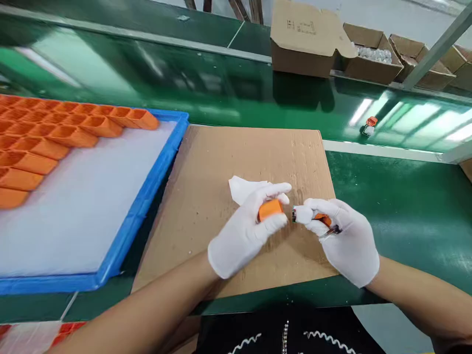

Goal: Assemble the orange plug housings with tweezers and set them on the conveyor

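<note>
My left hand (250, 223), in a white glove, is closed around a small orange plastic piece (270, 209) above the cardboard sheet (236, 147). Close by on the right is my right hand (339, 231), also gloved, its thumb and fingers pinched together. A small part with a dark end (294, 214) sticks out at those fingertips, pointing toward the orange piece without touching it. Within the same palm shows an orange-handled tool (324, 220) with dark metal, mostly hidden by the fingers. A crumpled white cloth or paper (243, 189) lies just behind my left hand.
To the left, a blue-rimmed tray (147, 191) holds rows of orange hollow pieces (70, 135). Cardboard boxes (306, 44) line the back ledge on the right. A small orange-and-white object (369, 126) lies on the green table (405, 206), near a metal post (438, 54).
</note>
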`<state>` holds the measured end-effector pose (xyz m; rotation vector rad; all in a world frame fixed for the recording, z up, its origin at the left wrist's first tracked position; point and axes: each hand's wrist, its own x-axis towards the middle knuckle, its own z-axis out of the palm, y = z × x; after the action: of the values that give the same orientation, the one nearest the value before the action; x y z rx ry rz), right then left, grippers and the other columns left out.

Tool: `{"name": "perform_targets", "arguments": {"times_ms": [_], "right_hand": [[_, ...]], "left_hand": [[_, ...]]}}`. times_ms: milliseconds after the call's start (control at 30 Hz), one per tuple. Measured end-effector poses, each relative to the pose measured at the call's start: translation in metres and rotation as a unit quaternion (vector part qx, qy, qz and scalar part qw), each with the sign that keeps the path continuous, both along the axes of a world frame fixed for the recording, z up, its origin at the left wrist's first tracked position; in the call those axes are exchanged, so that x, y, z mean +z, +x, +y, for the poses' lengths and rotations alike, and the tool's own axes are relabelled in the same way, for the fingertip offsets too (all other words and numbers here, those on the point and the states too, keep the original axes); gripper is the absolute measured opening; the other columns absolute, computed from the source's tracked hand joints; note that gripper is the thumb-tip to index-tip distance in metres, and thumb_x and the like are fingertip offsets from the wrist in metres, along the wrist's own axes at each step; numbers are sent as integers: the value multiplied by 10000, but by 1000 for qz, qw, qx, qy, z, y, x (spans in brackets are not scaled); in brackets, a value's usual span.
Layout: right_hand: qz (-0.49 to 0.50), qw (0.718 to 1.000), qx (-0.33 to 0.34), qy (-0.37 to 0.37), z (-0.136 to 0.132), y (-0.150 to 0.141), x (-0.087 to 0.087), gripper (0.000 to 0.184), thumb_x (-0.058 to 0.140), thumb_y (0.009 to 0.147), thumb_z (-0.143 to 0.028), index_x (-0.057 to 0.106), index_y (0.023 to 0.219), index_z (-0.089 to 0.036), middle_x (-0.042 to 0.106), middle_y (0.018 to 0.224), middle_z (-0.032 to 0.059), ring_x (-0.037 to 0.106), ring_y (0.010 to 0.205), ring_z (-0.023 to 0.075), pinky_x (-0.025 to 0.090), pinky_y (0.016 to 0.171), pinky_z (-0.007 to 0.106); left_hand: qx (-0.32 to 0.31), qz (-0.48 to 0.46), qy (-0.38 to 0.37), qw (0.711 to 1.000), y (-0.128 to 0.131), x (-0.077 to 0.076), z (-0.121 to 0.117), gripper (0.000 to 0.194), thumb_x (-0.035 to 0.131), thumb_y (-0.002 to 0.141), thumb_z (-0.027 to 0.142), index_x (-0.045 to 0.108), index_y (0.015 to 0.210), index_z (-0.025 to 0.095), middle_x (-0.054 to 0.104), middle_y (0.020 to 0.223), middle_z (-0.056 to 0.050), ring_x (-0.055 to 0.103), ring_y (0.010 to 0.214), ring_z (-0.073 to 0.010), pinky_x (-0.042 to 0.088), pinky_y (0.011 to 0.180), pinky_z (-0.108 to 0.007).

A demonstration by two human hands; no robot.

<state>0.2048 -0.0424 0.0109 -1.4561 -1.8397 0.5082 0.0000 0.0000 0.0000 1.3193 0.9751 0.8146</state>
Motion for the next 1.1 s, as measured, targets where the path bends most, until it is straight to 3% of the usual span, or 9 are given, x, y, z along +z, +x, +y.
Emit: {"name": "perform_targets", "arguments": {"times_ms": [67, 133, 267, 367, 533, 767, 867, 967, 1100], "right_hand": [[10, 1000, -6, 2, 1, 4, 1, 329, 556, 849, -37, 725, 1049, -236, 710, 895, -16, 621, 736, 83, 510, 693, 215], [17, 1000, -13, 12, 2, 7, 2, 338, 554, 850, -29, 722, 1046, -246, 713, 905, -20, 631, 754, 83, 519, 712, 212], [24, 998, -23, 54, 3, 10, 1, 334, 557, 878, -52, 697, 1093, -266, 699, 884, -31, 632, 734, 81, 527, 689, 207], [20, 998, -9, 67, 1, 8, 0, 306, 564, 916, -79, 670, 1125, -275, 687, 864, -30, 638, 726, 87, 532, 673, 217], [22, 997, 33, 62, -3, 6, -1, 310, 545, 966, -120, 622, 1197, -313, 680, 860, -14, 649, 734, 122, 528, 644, 258], [-33, 998, 29, 45, -6, 6, 5, 234, 564, 971, -224, 676, 1166, -290, 681, 821, 12, 627, 661, 125, 501, 562, 233], [-35, 999, 28, 22, -8, 8, 5, 270, 571, 965, -224, 673, 1204, -297, 686, 831, 16, 626, 668, 127, 518, 571, 232], [-33, 999, 26, 21, -8, 10, 0, 292, 582, 958, -205, 684, 1203, -326, 692, 846, 11, 648, 706, 132, 545, 621, 236], [-21, 999, 28, 35, -5, 12, -3, 316, 570, 964, -180, 690, 1206, -344, 703, 884, 8, 669, 731, 131, 562, 662, 244]], "left_hand": [[-43, -37, -54, 997, 0, -2, 6, 549, 538, 931, 609, 533, 1306, 208, 590, 871, -14, 481, 610, -116, 425, 620, -302], [-65, -38, -60, 995, -1, -2, 10, 488, 509, 960, 549, 543, 1311, 211, 586, 785, -4, 527, 644, -146, 451, 673, -327], [-41, 51, 65, 996, -8, -3, 13, 352, 668, 889, 405, 647, 1214, 271, 678, 1037, -62, 602, 976, -233, 486, 883, -398], [-18, 40, 126, 991, -9, -5, 10, 348, 754, 833, 341, 671, 1166, 283, 668, 1117, -56, 599, 1082, -240, 505, 928, -398], [-20, -45, 134, 990, -2, -4, 9, 267, 790, 827, 299, 669, 1061, 255, 668, 1069, -40, 670, 1019, -203, 548, 879, -358], [-33, -14, 175, 984, -9, -7, 11, 318, 834, 784, 328, 710, 1076, 294, 721, 1028, -39, 611, 1091, -232, 518, 927, -385], [-22, -37, 142, 989, -7, -9, 10, 344, 851, 767, 284, 731, 1089, 302, 725, 1046, -33, 639, 1065, -208, 540, 923, -352], [-41, -118, 91, 988, -1, -10, 9, 373, 811, 810, 203, 713, 1139, 348, 727, 1110, -6, 699, 1015, -158, 580, 911, -306], [-40, -181, 90, 978, 3, -12, 8, 412, 777, 813, 86, 701, 1110, 360, 656, 1255, 24, 704, 1116, -155, 593, 977, -312]]}}
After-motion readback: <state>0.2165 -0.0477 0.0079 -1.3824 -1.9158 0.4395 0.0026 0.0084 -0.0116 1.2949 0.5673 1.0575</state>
